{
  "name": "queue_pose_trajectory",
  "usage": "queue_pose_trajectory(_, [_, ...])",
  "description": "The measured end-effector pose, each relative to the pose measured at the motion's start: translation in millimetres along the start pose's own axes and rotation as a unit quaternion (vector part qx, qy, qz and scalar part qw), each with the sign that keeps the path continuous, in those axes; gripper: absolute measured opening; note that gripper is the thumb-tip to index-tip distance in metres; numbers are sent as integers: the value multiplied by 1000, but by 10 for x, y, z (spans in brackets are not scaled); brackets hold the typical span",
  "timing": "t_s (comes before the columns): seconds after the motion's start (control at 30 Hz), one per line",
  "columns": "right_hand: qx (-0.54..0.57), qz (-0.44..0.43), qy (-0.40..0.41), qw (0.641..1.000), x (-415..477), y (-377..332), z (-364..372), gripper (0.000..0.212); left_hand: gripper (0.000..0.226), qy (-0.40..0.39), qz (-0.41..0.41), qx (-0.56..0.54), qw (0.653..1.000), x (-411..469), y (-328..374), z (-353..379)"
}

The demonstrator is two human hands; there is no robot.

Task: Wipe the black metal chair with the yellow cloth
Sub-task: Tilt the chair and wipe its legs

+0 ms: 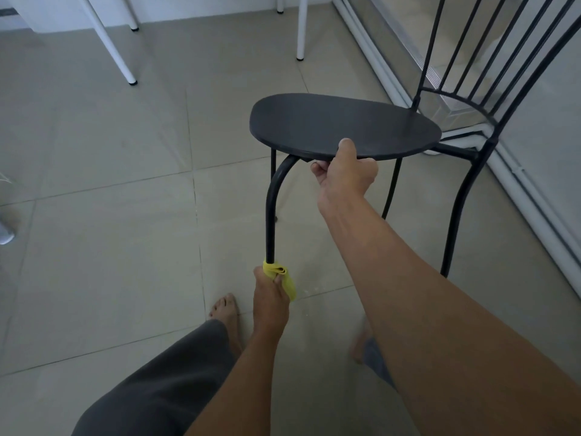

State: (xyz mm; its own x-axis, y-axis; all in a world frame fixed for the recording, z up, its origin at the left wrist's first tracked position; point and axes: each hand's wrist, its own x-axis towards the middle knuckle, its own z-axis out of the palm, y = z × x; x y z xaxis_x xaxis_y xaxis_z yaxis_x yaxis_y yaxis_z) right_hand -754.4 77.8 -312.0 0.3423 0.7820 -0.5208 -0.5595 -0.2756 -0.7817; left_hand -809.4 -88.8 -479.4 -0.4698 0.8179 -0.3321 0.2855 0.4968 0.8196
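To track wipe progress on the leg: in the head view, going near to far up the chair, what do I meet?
left hand gripping the yellow cloth round the leg → front leg → right hand holding the seat edge → seat → white furniture legs

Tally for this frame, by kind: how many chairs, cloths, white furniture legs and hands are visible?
black metal chair: 1
yellow cloth: 1
white furniture legs: 4
hands: 2, left hand and right hand
Total: 8
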Motion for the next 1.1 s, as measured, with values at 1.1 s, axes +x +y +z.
queue_pose_trajectory(1.1, [-1,-25,-2,1000,15,37,2,7,7,56,200,114,972,501,1597,-542])
